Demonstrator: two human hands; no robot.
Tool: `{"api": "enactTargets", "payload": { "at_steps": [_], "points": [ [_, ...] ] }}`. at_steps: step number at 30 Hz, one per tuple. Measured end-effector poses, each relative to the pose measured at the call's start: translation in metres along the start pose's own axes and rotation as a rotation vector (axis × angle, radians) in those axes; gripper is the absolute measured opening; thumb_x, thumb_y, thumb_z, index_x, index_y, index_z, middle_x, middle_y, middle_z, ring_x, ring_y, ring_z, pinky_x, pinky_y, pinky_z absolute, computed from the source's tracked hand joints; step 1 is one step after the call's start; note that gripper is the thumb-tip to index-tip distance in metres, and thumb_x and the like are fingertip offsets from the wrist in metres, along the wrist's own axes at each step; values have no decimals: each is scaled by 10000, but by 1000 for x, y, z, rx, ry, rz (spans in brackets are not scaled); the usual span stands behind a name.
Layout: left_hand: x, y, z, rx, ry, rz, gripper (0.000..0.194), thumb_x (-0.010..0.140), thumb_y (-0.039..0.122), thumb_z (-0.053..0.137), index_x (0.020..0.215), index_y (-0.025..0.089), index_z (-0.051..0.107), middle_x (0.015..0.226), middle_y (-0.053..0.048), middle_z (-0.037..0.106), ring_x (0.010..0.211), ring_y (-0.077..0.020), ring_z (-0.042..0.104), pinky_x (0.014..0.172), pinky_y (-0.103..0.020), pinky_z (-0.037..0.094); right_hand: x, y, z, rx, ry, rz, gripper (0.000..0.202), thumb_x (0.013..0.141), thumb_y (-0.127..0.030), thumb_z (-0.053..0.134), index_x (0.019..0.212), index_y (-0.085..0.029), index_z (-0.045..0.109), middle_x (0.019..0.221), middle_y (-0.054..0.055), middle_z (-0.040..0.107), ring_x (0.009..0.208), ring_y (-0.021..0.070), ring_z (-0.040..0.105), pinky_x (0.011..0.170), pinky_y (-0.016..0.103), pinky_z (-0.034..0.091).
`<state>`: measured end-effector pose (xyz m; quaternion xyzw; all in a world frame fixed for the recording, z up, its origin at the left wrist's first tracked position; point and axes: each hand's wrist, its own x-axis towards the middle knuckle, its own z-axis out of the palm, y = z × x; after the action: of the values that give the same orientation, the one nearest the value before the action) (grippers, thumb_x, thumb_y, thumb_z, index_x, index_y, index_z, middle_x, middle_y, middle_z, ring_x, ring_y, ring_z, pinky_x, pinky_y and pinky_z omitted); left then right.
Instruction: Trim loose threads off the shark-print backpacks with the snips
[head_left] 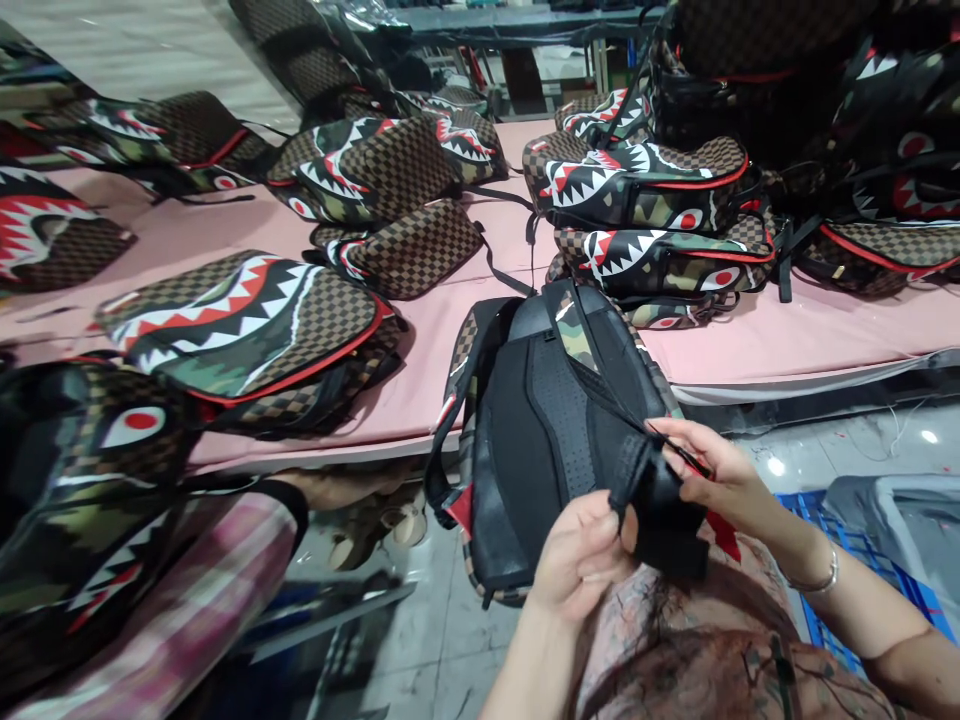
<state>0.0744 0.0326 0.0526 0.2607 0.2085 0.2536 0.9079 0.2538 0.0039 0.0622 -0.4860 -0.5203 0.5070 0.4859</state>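
A backpack (510, 430) lies with its black padded back facing up, its top on the pink table and its lower end out over the edge towards me. My left hand (589, 555) pinches a black webbing strap (628, 470) near the backpack's lower right side. Close by on the right, my right hand (709, 465) grips another part of the same strap, its fingers closed around it. A loose black strap end hangs between the two hands. Red fabric (721, 535) shows just below my right hand.
Checkered shark-mouth backpacks lie on the pink table (360, 420), one flat at left (240, 320) and a stack at right (660, 260). A co-worker's plaid sleeve (225, 570) is at lower left beside another backpack (90, 480). A blue crate (817, 560) stands at lower right.
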Motion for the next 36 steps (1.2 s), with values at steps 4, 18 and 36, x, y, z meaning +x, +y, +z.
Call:
{"api": "enactTargets", "payload": {
  "at_steps": [4, 18, 36],
  "points": [
    [6, -13, 10, 38, -27, -142, 398, 647, 460, 690, 623, 81, 569, 451, 53, 378, 320, 20, 193, 324, -136, 130, 14, 0, 7, 142, -12, 175, 344, 644, -447, 691, 661, -164, 497, 548, -63, 382, 482, 65, 334, 456, 197, 286],
    [2, -14, 6, 331, 681, 325, 258, 609, 299, 746, 816, 147, 713, 755, -37, 693, 689, -118, 595, 662, -197, 471, 11, 7, 5, -691, 281, -317, 165, 863, -226, 446, 999, -197, 533, 883, 50, 591, 813, 167, 535, 756, 320, 426],
    [4, -8, 11, 344, 710, 302, 240, 575, 261, 760, 773, 135, 712, 734, -32, 691, 647, -112, 586, 627, -199, 469, 12, 7, -14, -971, 51, -527, 244, 916, -314, 414, 939, -162, 604, 841, 66, 646, 795, 179, 555, 736, 309, 427]
  ]
}}
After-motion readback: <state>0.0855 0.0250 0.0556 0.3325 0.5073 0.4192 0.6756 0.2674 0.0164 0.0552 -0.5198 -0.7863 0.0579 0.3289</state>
